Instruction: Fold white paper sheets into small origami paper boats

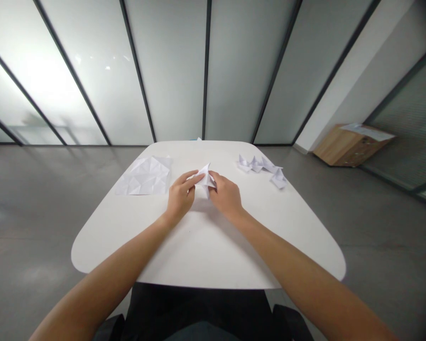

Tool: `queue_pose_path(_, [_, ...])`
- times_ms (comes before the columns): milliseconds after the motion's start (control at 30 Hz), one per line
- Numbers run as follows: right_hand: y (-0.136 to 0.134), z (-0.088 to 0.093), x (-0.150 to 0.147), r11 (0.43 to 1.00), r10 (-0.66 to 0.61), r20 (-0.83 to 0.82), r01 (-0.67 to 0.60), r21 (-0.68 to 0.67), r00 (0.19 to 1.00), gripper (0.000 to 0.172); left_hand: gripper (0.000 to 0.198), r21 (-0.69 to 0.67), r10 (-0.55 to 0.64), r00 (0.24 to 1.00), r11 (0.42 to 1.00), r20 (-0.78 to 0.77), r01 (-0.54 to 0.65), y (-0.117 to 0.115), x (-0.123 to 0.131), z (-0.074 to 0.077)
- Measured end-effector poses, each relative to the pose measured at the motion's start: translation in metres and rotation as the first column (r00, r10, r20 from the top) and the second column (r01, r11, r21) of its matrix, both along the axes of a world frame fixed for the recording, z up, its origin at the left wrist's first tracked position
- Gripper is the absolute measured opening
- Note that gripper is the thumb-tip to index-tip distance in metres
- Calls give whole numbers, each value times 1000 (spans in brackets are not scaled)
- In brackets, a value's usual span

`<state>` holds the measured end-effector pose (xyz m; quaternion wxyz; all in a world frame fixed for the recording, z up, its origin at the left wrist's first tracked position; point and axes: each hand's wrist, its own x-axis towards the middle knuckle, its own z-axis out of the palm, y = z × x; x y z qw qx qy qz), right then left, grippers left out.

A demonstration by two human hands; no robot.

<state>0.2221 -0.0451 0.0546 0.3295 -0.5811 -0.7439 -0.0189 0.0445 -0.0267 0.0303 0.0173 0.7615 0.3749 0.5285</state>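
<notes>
On the white table (206, 255), I see creased paper (145, 182) at 10 o'clock; a careless arm could, I think, push it away. The folded papers (253, 164) at 2 o'clock lie near the edge, so a brush of the wrist might drop one. At 12 o'clock from the table's middle, the left hand (181, 192) and the right hand (229, 195) both grasp the piece (205, 177). If they pull unevenly, it may tear; if they press hard, its folds may flatten. It looks white, many-layered, with one sharp tip upward and a smaller one downward.
</notes>
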Motion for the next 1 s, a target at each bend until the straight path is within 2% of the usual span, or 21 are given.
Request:
queue_pose_path(100, [3, -1, 4, 1000, 16, -13, -15, 20, 1000, 50, 53, -40, -18, 999, 999, 51, 20, 1, -2, 3])
queue_pose_path(233, [8, -3, 8, 994, 90, -84, -85, 69, 992, 51, 53, -86, 18, 998, 996, 65, -12, 2, -4, 5])
queue_pose_path(433, [10, -5, 8, 995, 103, -78, -103, 0, 992, 53, 45, -121, 35, 998, 992, 58, -27, 0, -2, 5])
queue_pose_path(600, [9, -9, 3, 992, 121, -90, -124, -28, 989, 49, 38, -223, 169, 985, 959, -44, -175, -1, -1, 8])
queue_pose_path(733, [-1, -9, -5, 961, 256, -120, -266, -74, 959, 56, 55, -329, 276, 949, 891, -155, -313, -1, -6, 12])
queue_pose_path(800, [-6, -9, -8, 917, 371, -167, -388, -88, 914, 60, 61, -362, 286, 941, 870, -180, -334, 0, -10, 14])
queue_pose_path(867, [-7, -9, -10, 888, 431, -227, -455, -69, 873, 52, 60, -373, 272, 948, 872, -166, -316, 1, -12, 13])
queue_pose_path(933, [-4, -12, -8, 908, 399, -301, -418, 0, 866, 42, 55, -375, 268, 956, 879, -121, -294, 4, -15, 12])
queue_pose_path(1000, [4, -16, -4, 944, 325, -394, -321, 77, 860, 39, 51, -388, 267, 960, 879, -80, -277, 5, -16, 11])
